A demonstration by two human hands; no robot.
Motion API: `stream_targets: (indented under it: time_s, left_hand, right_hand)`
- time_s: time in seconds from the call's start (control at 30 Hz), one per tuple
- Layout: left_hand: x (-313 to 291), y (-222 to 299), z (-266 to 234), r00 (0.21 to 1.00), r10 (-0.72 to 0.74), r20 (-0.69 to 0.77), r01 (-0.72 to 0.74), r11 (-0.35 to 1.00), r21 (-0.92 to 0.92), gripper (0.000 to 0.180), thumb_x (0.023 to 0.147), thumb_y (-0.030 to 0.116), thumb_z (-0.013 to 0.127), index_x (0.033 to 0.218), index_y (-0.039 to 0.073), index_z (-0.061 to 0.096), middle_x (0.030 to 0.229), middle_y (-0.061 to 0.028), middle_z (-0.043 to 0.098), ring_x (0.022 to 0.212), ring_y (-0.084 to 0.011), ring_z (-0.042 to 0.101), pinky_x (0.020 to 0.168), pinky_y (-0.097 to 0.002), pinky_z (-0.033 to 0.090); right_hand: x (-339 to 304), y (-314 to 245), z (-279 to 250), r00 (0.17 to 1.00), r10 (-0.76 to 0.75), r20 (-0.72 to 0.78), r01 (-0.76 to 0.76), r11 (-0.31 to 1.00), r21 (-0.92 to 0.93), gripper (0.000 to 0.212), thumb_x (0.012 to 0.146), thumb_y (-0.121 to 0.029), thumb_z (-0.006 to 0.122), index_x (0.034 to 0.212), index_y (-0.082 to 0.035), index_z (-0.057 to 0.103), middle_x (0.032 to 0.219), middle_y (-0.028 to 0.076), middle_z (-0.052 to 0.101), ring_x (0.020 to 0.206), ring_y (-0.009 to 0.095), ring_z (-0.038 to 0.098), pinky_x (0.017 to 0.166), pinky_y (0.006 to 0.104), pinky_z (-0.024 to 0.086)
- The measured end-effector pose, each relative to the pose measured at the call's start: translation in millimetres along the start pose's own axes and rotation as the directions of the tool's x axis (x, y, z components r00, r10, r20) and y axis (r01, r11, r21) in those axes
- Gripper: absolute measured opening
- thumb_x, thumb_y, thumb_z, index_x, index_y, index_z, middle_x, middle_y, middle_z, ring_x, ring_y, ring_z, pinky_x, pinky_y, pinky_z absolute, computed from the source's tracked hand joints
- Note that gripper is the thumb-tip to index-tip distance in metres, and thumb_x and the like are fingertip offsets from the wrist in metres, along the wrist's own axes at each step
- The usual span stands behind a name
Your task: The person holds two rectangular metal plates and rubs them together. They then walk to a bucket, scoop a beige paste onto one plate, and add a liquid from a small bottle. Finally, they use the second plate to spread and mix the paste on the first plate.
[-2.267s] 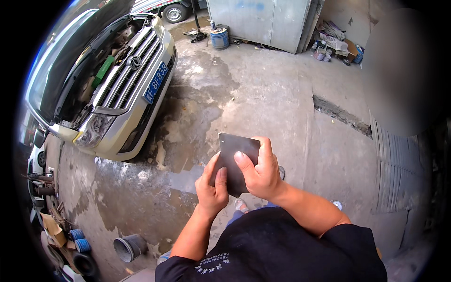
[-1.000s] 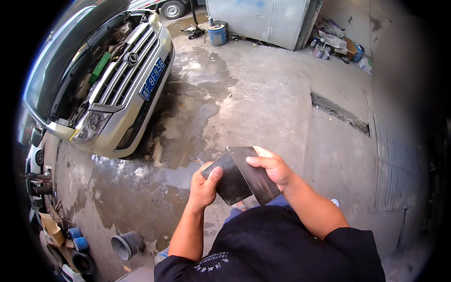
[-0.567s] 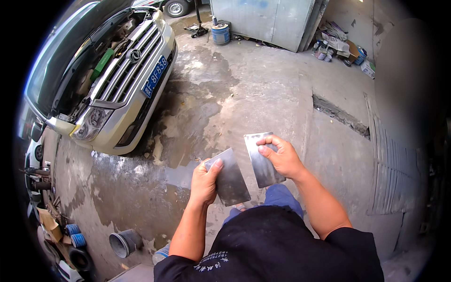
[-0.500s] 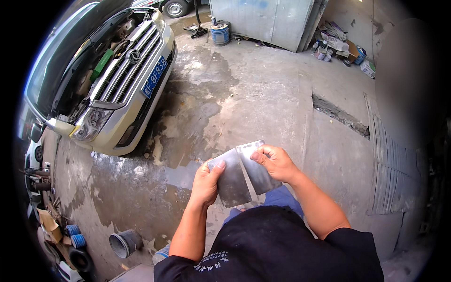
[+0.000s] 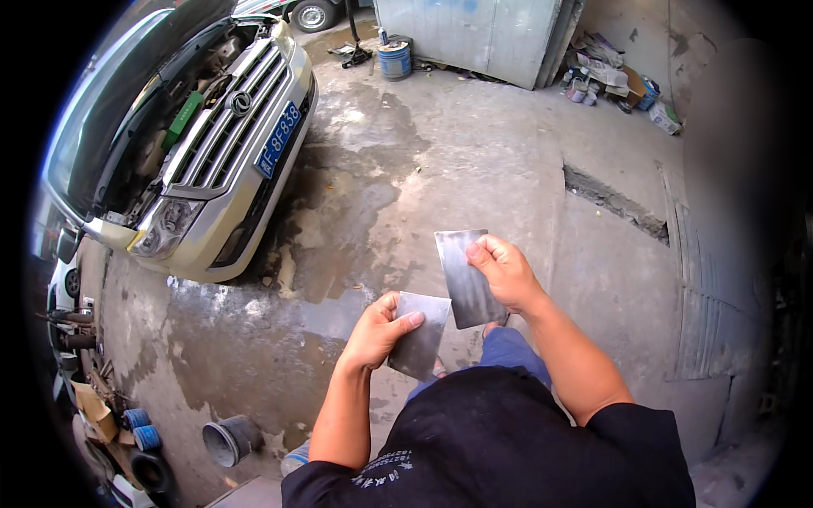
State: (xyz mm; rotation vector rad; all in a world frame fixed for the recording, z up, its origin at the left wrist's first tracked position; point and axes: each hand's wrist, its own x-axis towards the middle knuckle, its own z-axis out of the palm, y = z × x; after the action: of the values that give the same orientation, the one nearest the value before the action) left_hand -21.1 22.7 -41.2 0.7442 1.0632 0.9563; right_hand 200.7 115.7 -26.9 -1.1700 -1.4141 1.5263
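Observation:
My left hand (image 5: pixel 375 337) is closed on a thin, flat metal putty scraper (image 5: pixel 426 332), its thumb lying across the grey face. Another metal putty scraper (image 5: pixel 462 286), smooth and rectangular with a dull sheen, is pinched at its right side by my right hand (image 5: pixel 511 278). Both blades are tilted in front of my body, above the concrete floor. The right one sits higher and farther out, and only a narrow gap parts its lower left edge from the left blade's upper right corner.
A pale van (image 5: pixel 224 169) with its hood up stands at the left. A grey bucket (image 5: pixel 230 440) is at the lower left, near blue cans (image 5: pixel 146 437) and a tyre (image 5: pixel 152 471). At the right, a broken slot (image 5: pixel 614 203) cuts the floor. A blue pail (image 5: pixel 395 61) stands far off.
The two scrapers, meeting near their upper edges before, have come apart. My right hand has raised its blade slightly, while the left blade has turned and dropped lower.

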Motion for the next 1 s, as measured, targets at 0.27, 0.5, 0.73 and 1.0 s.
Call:
stream_targets:
  time_s: [0.27, 0.5, 0.73, 1.0]
  left_hand:
    - [-1, -25, 10, 0.981, 0.058, 0.186, 0.106, 0.639, -0.762, 0.079, 0.091, 0.061, 0.048, 0.135, -0.004, 0.041, 0.084, -0.0033, 0.049, 0.067, -0.0149, 0.045, 0.061, -0.0291, 0.037]
    - [-2, -33, 10, 0.99, 0.071, 0.122, 0.039, 0.698, -0.715, 0.057, 0.099, 0.049, 0.033, 0.128, 0.003, 0.052, 0.114, -0.0164, 0.063, 0.1, -0.0323, 0.063, 0.087, -0.0438, 0.051]
    - [-2, -21, 24, 0.997, 0.064, -0.049, -0.08, 0.866, -0.493, 0.047, 0.103, 0.034, 0.032, 0.132, 0.0, 0.048, 0.123, -0.0138, 0.059, 0.109, -0.0233, 0.06, 0.098, -0.0357, 0.045]
    - [-3, -27, 11, 0.994, -0.092, -0.053, 0.073, 0.954, -0.291, 0.046, 0.102, 0.035, 0.036, 0.12, -0.002, 0.056, 0.109, -0.0122, 0.064, 0.095, -0.0208, 0.062, 0.087, -0.0327, 0.049]
  right_hand:
    - [-18, 5, -2, 0.994, -0.1, 0.034, 0.104, 0.985, -0.136, 0.04, 0.084, -0.016, 0.067, 0.117, -0.001, 0.05, 0.111, 0.009, 0.057, 0.107, 0.016, 0.051, 0.094, 0.0321, 0.041]
    - [-35, -4, 25, 0.996, -0.073, 0.055, 0.069, 0.995, 0.078, 0.06, 0.083, -0.015, 0.068, 0.133, 0.003, 0.04, 0.113, 0.015, 0.061, 0.107, 0.02, 0.057, 0.093, 0.0336, 0.045]
    - [-29, 29, 34, 0.98, -0.193, -0.047, 0.184, 0.973, -0.142, 0.037, 0.084, -0.019, 0.065, 0.11, 0.002, 0.049, 0.092, 0.017, 0.066, 0.083, 0.024, 0.065, 0.076, 0.0363, 0.051]
    - [-34, -15, 42, 0.963, -0.268, 0.04, 0.265, 0.901, -0.345, 0.038, 0.086, -0.017, 0.059, 0.115, 0.002, 0.043, 0.086, 0.024, 0.065, 0.08, 0.041, 0.065, 0.071, 0.0433, 0.051]
